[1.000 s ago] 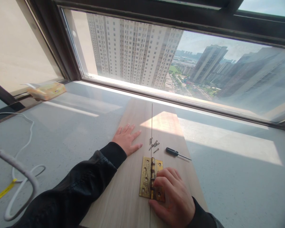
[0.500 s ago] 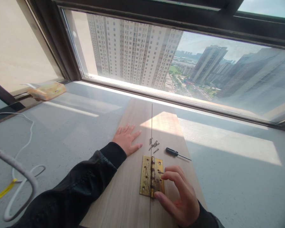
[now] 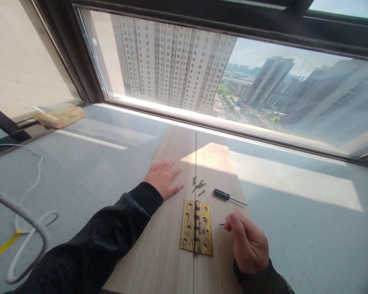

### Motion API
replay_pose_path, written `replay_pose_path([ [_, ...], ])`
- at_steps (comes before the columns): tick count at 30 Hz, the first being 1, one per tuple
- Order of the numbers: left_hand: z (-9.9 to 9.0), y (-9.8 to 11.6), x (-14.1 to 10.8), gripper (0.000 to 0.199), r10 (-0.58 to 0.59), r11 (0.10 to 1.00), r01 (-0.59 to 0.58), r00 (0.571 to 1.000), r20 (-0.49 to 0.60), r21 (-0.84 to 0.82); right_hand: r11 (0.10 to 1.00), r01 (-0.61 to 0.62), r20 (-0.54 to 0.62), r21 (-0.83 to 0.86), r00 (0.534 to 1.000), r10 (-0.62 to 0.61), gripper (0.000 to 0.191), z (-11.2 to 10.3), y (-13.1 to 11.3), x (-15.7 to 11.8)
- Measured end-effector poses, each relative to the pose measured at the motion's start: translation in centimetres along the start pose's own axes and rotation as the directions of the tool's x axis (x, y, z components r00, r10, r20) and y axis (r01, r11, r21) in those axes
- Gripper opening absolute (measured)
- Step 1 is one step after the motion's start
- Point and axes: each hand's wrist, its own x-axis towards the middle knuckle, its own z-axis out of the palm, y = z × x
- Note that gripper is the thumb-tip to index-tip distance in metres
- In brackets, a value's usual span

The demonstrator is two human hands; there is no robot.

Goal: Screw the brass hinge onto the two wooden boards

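A brass hinge (image 3: 189, 226) lies unfolded across the seam between two pale wooden boards (image 3: 159, 245). My left hand (image 3: 163, 179) rests flat on the left board with its fingers spread, holding nothing. To the right of the hinge, my right hand (image 3: 250, 243) is closed in a pinch on a small screw (image 3: 222, 224), whose end sticks out to the left of the fingertips. Several loose screws (image 3: 200, 185) lie above the hinge near the seam. A screwdriver with a black handle (image 3: 221, 194) lies on the right board, pointing right.
White cables (image 3: 33, 181) with a yellow tag (image 3: 4, 246) loop at the left. A phone (image 3: 9, 147) and a soft tissue pack (image 3: 59, 116) sit at the far left. Behind the sill stands a dark window frame (image 3: 93, 87).
My right hand has drawn back to the right, away from the hinge, and its fingers have come together on a screw. My left hand stays where it was.
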Motion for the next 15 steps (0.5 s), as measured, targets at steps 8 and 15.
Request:
replay_pose_path([
  [8,-0.1,0.1,-0.1,0.066,-0.004,1.0,0.004,1.0,-0.003,0.008,0.971,0.215,0.313,-0.104,0.934,-0.173,0.023,-0.8,0.5,0.7],
  [15,0.0,0.1,-0.2,0.065,0.005,1.0,-0.004,1.0,-0.029,0.022,0.902,0.356,0.568,-0.245,0.807,-0.164,0.07,-3.9,2.9,0.8],
])
